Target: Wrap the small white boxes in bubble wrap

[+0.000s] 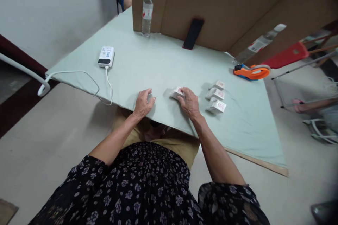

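Note:
My right hand (189,103) has its thumb and fingers around a small white box (176,93) with red print, which sits on the table in see-through plastic wrap. The far end of that box is under my fingers. To the right of this hand stand three similar wrapped boxes in a row: a far one (219,85), a middle one (217,94) and a near one (217,106). My left hand (144,103) rests at the table's near edge, fingers curved and apart from the thumb, with nothing in it.
On the pale green table (137,63) are a white power bank (106,56) with a cable, a water bottle (147,14), a black phone (193,34) against a cardboard wall (211,7), a second bottle (260,44) and an orange tape dispenser (252,72). Other people sit beyond.

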A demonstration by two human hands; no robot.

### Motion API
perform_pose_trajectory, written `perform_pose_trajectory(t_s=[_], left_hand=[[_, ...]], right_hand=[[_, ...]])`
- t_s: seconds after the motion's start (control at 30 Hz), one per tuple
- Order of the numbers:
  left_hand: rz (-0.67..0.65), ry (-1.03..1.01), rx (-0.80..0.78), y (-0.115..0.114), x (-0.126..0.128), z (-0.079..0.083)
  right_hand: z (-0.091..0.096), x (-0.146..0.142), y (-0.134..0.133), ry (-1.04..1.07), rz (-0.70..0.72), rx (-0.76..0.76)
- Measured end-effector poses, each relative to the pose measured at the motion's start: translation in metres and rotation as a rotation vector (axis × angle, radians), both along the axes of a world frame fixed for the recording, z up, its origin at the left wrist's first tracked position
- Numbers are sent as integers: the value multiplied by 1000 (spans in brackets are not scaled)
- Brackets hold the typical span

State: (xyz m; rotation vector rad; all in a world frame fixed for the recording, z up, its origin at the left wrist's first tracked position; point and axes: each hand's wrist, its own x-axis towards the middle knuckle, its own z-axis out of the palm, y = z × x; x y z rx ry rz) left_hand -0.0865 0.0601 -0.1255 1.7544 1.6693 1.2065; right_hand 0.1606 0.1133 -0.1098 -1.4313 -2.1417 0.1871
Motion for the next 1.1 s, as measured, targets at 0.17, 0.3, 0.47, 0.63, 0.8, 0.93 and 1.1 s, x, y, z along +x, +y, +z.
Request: perform_pose_trajectory(t_s=[0.17,0.3,0.47,0.63,0.8,0.93,1.1], left_hand=[[-1,11,-4,3,-2,-3],[-8,40,7,6,-3,-7],[13,96,56,8,-2,-11],[11,90,84,10,-5,-14],[-5,54,72,11,-8,-14],[-17,43,78,11,-8,-15],[8,60,128,10,-4,-18]], right_hand=[[-9,1,-20,0,-114,67],[-15,7,-43,105,-225,174],[-30,13,-68,205,-260,197],[-35,14,-88,258,-272,138],[-38,17,-98,269,-279,153],[-44,18,-98,277,-294,174],[-49,15,-98,256,-311,219]])
